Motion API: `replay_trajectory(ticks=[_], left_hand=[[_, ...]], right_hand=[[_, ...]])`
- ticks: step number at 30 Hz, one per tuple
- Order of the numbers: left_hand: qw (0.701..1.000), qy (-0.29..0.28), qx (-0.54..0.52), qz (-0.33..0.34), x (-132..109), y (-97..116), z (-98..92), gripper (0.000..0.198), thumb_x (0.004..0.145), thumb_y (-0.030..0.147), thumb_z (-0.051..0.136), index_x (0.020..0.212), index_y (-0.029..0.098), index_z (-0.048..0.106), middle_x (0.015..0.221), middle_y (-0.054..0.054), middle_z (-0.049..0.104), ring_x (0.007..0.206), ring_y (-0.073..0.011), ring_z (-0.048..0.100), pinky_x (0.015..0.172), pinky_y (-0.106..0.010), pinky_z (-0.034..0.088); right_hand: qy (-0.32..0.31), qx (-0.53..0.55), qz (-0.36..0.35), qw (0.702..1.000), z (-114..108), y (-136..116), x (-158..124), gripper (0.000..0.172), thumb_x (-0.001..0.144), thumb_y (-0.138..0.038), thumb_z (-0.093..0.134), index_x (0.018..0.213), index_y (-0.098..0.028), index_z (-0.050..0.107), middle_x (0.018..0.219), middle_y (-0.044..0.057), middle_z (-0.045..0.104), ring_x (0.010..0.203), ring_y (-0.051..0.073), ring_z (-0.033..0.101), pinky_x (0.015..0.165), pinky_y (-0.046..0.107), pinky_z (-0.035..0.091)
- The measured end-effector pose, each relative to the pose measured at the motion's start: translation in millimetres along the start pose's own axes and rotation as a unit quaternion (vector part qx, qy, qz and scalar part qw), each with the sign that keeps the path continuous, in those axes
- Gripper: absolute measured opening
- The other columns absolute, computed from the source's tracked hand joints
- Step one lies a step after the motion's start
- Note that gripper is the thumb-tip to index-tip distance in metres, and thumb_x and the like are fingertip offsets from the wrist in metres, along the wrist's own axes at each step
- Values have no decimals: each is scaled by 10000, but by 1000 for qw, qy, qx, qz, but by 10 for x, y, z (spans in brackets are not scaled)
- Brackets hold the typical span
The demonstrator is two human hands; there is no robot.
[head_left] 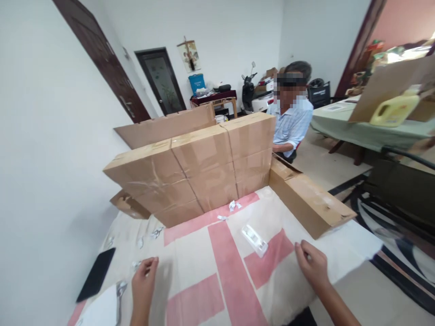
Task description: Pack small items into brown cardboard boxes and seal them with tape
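Note:
My left hand (144,277) is raised over the left side of a pink-and-cream cloth (193,258), its fingers curled together with nothing showing in them. On the right, my right hand (313,266) is closed the same way near the table's right edge, and no object is visible in its grip. Between the hands, closer to the right one, lies a small white, partly see-through plastic case (254,240). Crumpled white scraps (234,206) lie behind it. Beside my left hand are a black flat tablet-like object (96,275), a white sheet (100,309) and a shiny metal utensil (120,294).
A long taped cardboard box (204,170) stands across the back of the table. Another carton (312,197) runs along the right edge. Beyond them sits a person (292,122) in a light shirt. A yellow jug (396,108) stands on a green-covered table (377,129).

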State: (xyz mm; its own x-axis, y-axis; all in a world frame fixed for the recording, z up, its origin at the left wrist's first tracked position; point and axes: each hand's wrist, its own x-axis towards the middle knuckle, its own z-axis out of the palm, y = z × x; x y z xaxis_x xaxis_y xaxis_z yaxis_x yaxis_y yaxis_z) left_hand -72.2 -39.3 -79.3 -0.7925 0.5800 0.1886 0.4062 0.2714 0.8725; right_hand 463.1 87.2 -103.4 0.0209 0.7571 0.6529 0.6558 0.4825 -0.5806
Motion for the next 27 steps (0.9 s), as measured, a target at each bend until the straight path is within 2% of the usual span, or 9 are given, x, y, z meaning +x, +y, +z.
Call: replay_trajectory(ticks=[4, 9, 11, 12, 13, 15, 18, 22, 27], left_hand=[[993, 115, -6, -1, 647, -90, -283, 582, 615, 661, 678, 940, 191, 565, 935, -66, 654, 878, -255, 647, 771, -391, 546], [987, 161, -3, 1, 1606, -109, -237, 968, 616, 516, 790, 1353, 89, 329, 1387, -247, 476, 1179, -296, 595, 1033, -459, 478], [988, 157, 3, -5, 1944, -103, -144, 1075, 602, 462, 854, 1428, 97, 269, 1486, -272, 389, 1348, -343, 480, 1123, -497, 403], [988, 152, 5, -11, 2095, -101, -95, 1117, 592, 447, 881, 1452, 107, 254, 1516, -276, 364, 1399, -370, 427, 1149, -524, 369], [989, 147, 6, -19, 2235, -101, -47, 1153, 579, 444, 904, 1471, 118, 249, 1534, -278, 354, 1427, -398, 392, 1160, -551, 346], [990, 136, 3, -37, 2495, -109, 36, 1223, 540, 456, 940, 1491, 121, 246, 1541, -295, 363, 1439, -448, 361, 1149, -595, 330], [991, 126, -9, -50, 2828, -159, 126, 1151, 623, 501, 889, 1478, 60, 257, 1540, -326, 355, 1443, -442, 351, 1130, -564, 334], [992, 111, -31, -57, 3058, -326, 267, 957, 776, 516, 741, 1427, -33, 303, 1519, -323, 363, 1413, -401, 399, 1123, -461, 338], [992, 75, -80, -60, 3173, -613, 390, 1333, 568, 368, 933, 1569, 140, 83, 1648, -283, 116, 1539, -428, 113, 1231, -532, 178]], right_hand=[[-62, 147, -143, 977, 677, -978, 161, 371, 939, -153, 491, 604, -241, 359, 540, -39, 361, 513, 141, 368, 536, 299, 283], [-281, 203, -239, 907, 1633, -2236, 94, 284, 930, -192, 490, 649, -221, 461, 615, 0, 501, 621, 163, 472, 649, 324, 389], [-373, 181, -252, 874, 2009, -2593, -39, 145, 915, -273, 540, 812, -201, 612, 787, 54, 648, 786, 211, 590, 766, 374, 460], [-411, 164, -255, 860, 2185, -2718, -127, 178, 905, -330, 572, 975, -193, 663, 965, 97, 703, 940, 259, 625, 857, 426, 477], [-440, 145, -255, 849, 2347, -2803, -226, 345, 894, -395, 602, 1168, -192, 654, 1192, 139, 690, 1129, 317, 602, 968, 495, 458], [-482, 102, -244, 835, 2622, -2854, -427, 611, 907, -499, 592, 1455, -243, 509, 1525, 154, 507, 1405, 395, 431, 1148, 619, 300], [-531, 68, -230, 813, 2911, -2720, -651, 683, 928, -517, 549, 1556, -298, 396, 1628, 111, 381, 1496, 423, 320, 1213, 674, 162], [-530, 50, -232, 814, 3144, -2487, -787, 617, 892, -453, 582, 1488, -314, 504, 1596, 79, 436, 1459, 428, 396, 1198, 666, 250], [-487, -7, -291, 823, 3375, -2291, -934, 607, 829, -409, 651, 1418, -283, 577, 1541, 100, 509, 1383, 428, 496, 1126, 635, 376]])
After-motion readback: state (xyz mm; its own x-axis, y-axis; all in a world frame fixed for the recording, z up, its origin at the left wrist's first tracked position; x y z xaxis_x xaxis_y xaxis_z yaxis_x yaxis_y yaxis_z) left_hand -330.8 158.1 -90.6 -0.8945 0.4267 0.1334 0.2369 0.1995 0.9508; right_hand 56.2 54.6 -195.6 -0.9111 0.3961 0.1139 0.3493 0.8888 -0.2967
